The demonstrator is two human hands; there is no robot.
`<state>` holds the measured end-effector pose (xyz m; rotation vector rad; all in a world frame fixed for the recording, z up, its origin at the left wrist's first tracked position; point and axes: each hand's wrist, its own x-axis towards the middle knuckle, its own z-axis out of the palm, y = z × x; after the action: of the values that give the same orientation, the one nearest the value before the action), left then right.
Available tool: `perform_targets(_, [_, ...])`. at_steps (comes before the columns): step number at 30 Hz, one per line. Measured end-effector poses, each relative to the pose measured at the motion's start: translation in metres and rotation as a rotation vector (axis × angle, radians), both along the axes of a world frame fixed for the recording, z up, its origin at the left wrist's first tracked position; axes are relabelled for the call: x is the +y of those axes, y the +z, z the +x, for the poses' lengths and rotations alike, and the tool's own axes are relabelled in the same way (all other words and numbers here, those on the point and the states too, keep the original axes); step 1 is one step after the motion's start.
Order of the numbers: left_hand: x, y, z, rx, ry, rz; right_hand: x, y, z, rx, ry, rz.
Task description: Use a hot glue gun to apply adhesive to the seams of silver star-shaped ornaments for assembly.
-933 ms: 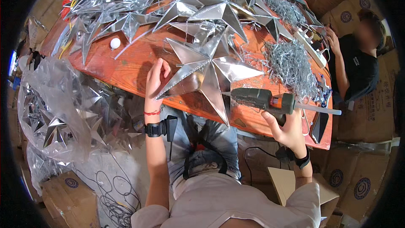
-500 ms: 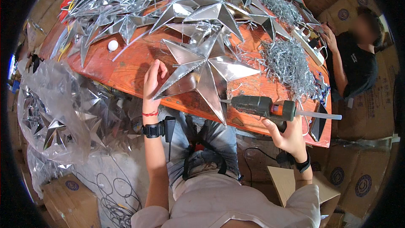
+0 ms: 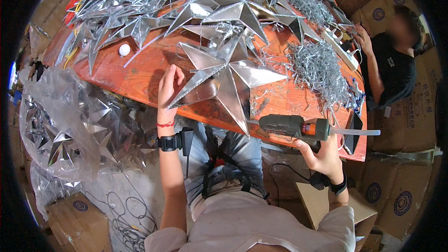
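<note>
A shiny silver five-pointed star (image 3: 227, 77) stands over the near edge of the table, its lowest point hanging past that edge. My left hand (image 3: 171, 86) is at its lower-left point, fingers curled at the edge and partly hidden behind it. In my right hand (image 3: 322, 156) is a dark green hot glue gun (image 3: 284, 125), with a clear glue stick (image 3: 359, 132) sticking out of its back. The gun's nozzle points left, close to the star's lowest point. Most of my right fingers are hidden under the gun.
Silver stars (image 3: 233, 11) pile up across the back of the reddish wooden table (image 3: 140, 81). Silver tinsel (image 3: 317, 67) and a white power strip (image 3: 343, 51) lie at the right. A white ball (image 3: 124, 50) sits at the left. Another person (image 3: 396, 70) is at the right.
The glue gun has shifted slightly down and to the right along with my right hand, near the star's lowest point. My left hand and the star have barely moved.
</note>
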<state>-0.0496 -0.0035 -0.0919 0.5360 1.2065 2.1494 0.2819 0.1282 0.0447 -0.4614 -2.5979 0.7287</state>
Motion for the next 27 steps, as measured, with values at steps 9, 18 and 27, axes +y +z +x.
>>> perform_targets(9, [0.003, -0.004, -0.002, -0.011, 0.003, 0.02, 0.0, -0.001, 0.012, -0.101, 0.012, -0.048])
perform_targets(18, [0.001, -0.003, -0.002, 0.013, -0.036, -0.004, -0.002, -0.001, 0.019, -0.146, -0.004, -0.139])
perform_targets(27, [-0.002, 0.001, -0.001, 0.022, -0.006, -0.017, -0.007, 0.0, 0.017, -0.139, 0.007, -0.067])
